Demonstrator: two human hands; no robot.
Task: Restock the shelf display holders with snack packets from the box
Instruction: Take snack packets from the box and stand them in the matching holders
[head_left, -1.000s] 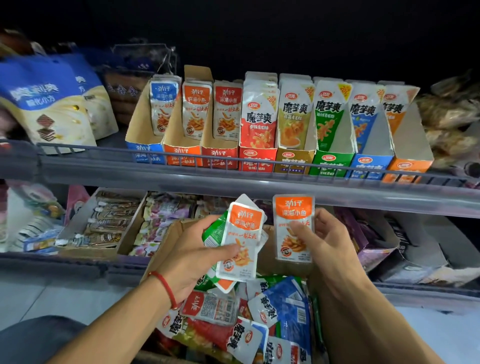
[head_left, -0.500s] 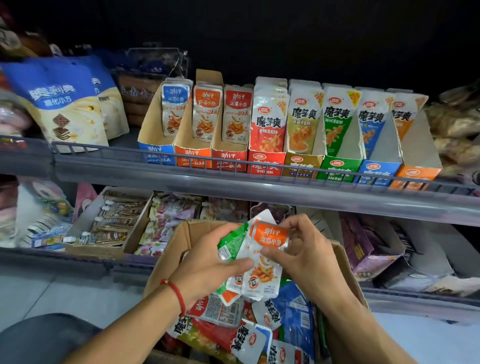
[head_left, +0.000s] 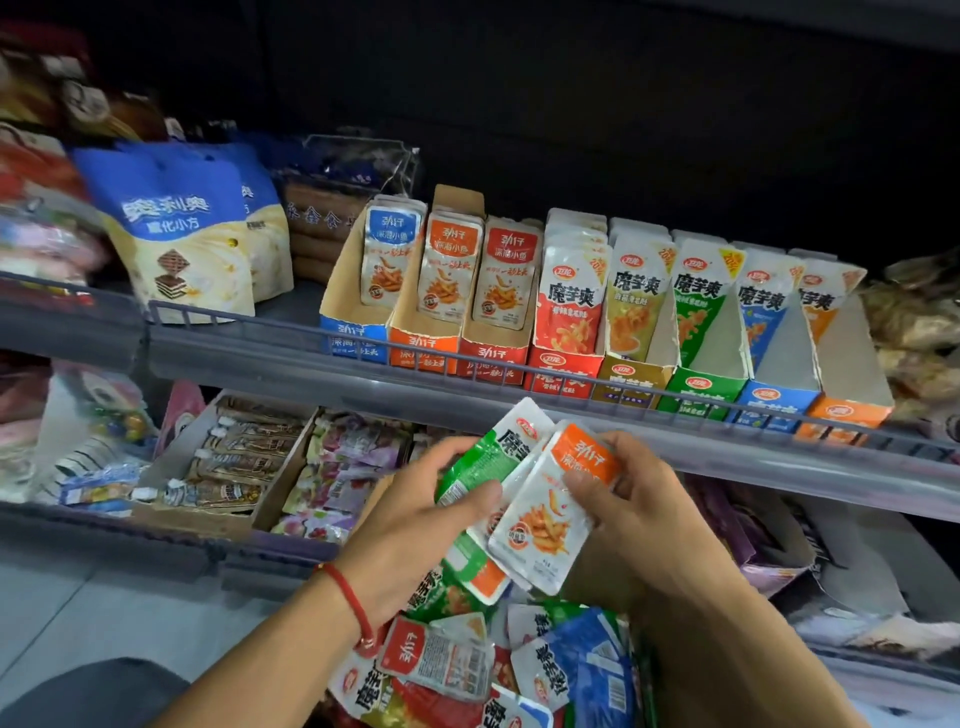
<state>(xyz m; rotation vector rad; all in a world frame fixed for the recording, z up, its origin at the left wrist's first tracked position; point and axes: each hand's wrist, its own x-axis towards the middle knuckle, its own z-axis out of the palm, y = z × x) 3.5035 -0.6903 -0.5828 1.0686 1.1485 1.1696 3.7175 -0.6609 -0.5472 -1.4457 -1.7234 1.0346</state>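
Head view: the right hand (head_left: 623, 499) has brought its orange packet (head_left: 545, 519) onto the small stack pinched in the left hand (head_left: 415, 519), above the box (head_left: 587, 670); sorting continues, and the orange holder (head_left: 423, 348) at the upper shelf's front edge awaits.

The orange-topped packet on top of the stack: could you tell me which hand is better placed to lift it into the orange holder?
Probably the right hand: its fingers pinch the orange-topped packet, while the left hand grips the remaining stack. The orange holder is up-left, unobstructed.
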